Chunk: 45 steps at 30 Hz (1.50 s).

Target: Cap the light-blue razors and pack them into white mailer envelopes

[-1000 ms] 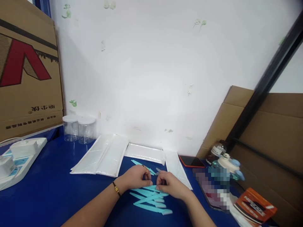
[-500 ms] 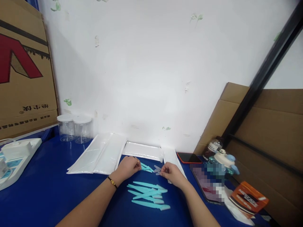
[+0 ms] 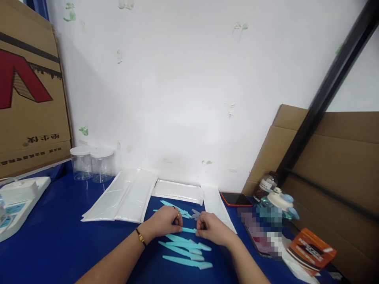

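Observation:
My left hand (image 3: 164, 221) and my right hand (image 3: 211, 228) are both curled, and between them they pinch one teal plastic stick (image 3: 188, 230) held level just above the blue table (image 3: 59, 240). Below the hands lies a small pile of several teal sticks (image 3: 186, 252) with pale ends. A few more teal sticks (image 3: 174, 206) and pale grey caps (image 3: 195, 214) lie just beyond my fingers. A thin bracelet sits on my left wrist.
White plastic sleeves (image 3: 124, 195) lie along the wall. Two clear jars (image 3: 91, 163) stand at the left, a power strip (image 3: 17, 197) further left. A phone (image 3: 235, 199), a bottle (image 3: 266, 183), a teal and white dispenser (image 3: 278, 201) and an orange pack (image 3: 312, 248) sit right.
Both hands reached out to the far sticks half a second ago, then came back toward me with one teal stick held between them.

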Available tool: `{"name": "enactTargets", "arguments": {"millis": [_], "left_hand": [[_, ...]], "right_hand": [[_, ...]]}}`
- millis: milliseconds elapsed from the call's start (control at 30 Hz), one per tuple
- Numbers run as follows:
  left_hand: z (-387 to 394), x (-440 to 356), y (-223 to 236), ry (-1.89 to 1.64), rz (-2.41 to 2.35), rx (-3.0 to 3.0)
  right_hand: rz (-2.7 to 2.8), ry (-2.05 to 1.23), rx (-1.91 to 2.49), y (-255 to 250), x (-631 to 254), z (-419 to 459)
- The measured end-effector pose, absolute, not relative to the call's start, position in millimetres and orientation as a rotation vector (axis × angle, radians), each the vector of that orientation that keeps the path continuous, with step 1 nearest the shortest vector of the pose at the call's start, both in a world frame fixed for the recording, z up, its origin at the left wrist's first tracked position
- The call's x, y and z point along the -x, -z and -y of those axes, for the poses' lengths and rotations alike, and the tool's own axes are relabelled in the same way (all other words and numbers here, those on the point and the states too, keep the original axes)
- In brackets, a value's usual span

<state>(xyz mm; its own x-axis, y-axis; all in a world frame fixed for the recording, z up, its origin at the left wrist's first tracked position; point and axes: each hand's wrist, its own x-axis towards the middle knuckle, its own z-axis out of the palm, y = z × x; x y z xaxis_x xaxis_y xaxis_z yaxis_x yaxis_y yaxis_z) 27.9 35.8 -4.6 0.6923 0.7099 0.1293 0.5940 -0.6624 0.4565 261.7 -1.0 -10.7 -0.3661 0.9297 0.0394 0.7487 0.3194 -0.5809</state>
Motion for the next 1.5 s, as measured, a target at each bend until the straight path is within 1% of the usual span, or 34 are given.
{"name": "enactTargets", "arguments": {"millis": [200, 333, 467, 533, 633, 700, 800, 900, 1100, 1200, 1367, 1433, 1500], "left_hand": [[-46.0, -23.5, 4.7, -0.423, -1.103, -2.557], [-55.2, -10.0, 5.8, -0.428, -1.214, -2.553], [-59.9, -3.8, 8.9, -0.48, -1.284, -2.493], [-58.7, -6.0, 7.6, -0.521, -1.285, -2.473], [-51.5, -13.1, 1.4, -0.54, -1.223, -2.449], [-44.0, -18.4, -3.2, -0.5, -1.13, -2.439], [-33.1, -25.2, -7.4, -0.427, -0.988, -2.421], [-26.9, -30.0, -8.5, -0.381, -0.905, -2.419], [-29.4, -33.7, -10.1, -0.375, -1.034, -2.479], [-36.4, -27.7, -9.6, -0.414, -1.117, -2.5], [-50.0, -12.0, -3.4, -0.46, -1.238, -2.43], [-53.0, -9.6, 0.9, -0.435, -1.25, -2.443], [-54.3, -10.0, 4.8, -0.442, -1.266, -2.477]], "right_hand": [[2.194, -0.624, 1.459, 7.7, -262.9, -3.8], [2.119, -0.601, 1.562, 10.7, -272.1, -12.5], [2.054, -0.481, 1.62, 5.6, -278.6, -13.4], [2.11, -0.547, 1.562, -0.1, -280.4, -7.6], [2.297, -0.801, 1.476, -5.8, -281.3, 3.1], [2.379, -0.891, 1.487, -5.6, -280.4, 7.2], [2.359, -0.938, 1.539, -1.8, -278.4, 6.7], [2.222, -0.98, 1.501, 1.2, -277.4, 2.6], [2.074, -0.985, 1.448, 4.4, -277.1, -2.0], [2.069, -0.925, 1.511, 8.6, -280.8, -5.3], [2.038, -0.674, 1.697, 11.0, -288.5, -12.4], [2.051, -0.534, 1.697, 7.6, -286.9, -11.8], [2.07, -0.486, 1.636, 3.3, -281.6, -8.0]]}}
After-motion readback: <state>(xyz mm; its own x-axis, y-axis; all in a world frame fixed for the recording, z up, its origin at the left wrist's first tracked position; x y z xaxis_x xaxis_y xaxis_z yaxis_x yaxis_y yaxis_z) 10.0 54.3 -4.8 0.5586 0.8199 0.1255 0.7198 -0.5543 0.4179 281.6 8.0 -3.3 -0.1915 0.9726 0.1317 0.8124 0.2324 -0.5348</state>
